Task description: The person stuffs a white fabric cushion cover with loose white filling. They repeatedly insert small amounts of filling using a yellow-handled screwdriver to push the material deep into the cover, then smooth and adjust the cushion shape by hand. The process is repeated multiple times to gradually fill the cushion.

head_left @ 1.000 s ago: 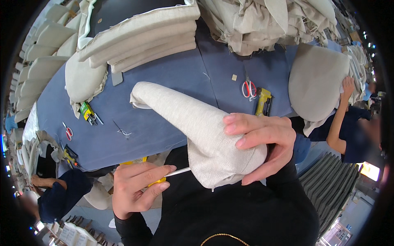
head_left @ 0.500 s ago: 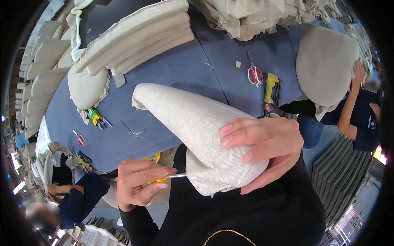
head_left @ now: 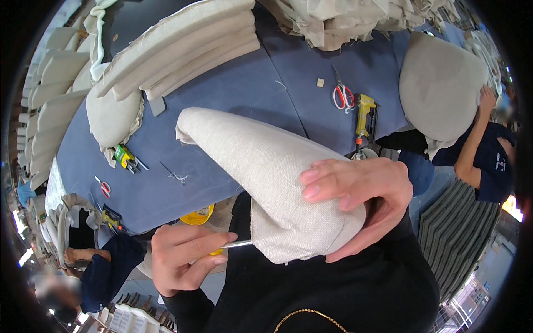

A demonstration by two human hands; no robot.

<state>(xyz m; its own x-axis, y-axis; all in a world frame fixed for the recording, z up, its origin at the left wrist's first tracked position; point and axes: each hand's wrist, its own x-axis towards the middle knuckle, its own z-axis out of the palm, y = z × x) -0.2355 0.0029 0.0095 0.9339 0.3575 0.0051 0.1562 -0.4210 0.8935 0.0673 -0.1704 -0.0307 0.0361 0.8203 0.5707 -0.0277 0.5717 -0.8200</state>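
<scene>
A beige fabric-covered padded panel (head_left: pixel 266 155) is held up in front of my chest, its long edge running away toward the table. My right hand (head_left: pixel 361 194) grips its near right end, with fingers over the top and the thumb side hidden behind it. My left hand (head_left: pixel 189 252) is closed around a screwdriver-like tool (head_left: pixel 240 243) with a yellow handle and a thin metal shaft. Its shaft meets the panel's near left edge, where the cloth is creased, and the tip is hidden there.
On the blue table (head_left: pixel 222 111) lie red-handled scissors (head_left: pixel 342 97), a yellow staple gun (head_left: pixel 365 119), stacked beige padded pieces (head_left: pixel 183 50) and piled cloth (head_left: pixel 338 22). A yellow coiled hose (head_left: pixel 197 215) hangs below the near edge. Two co-workers (head_left: pixel 491 150) work at either side.
My left hand has shifted slightly left and down, and the shaft now slants up toward the panel. My right fingers have bent a little more. The panel has barely moved.
</scene>
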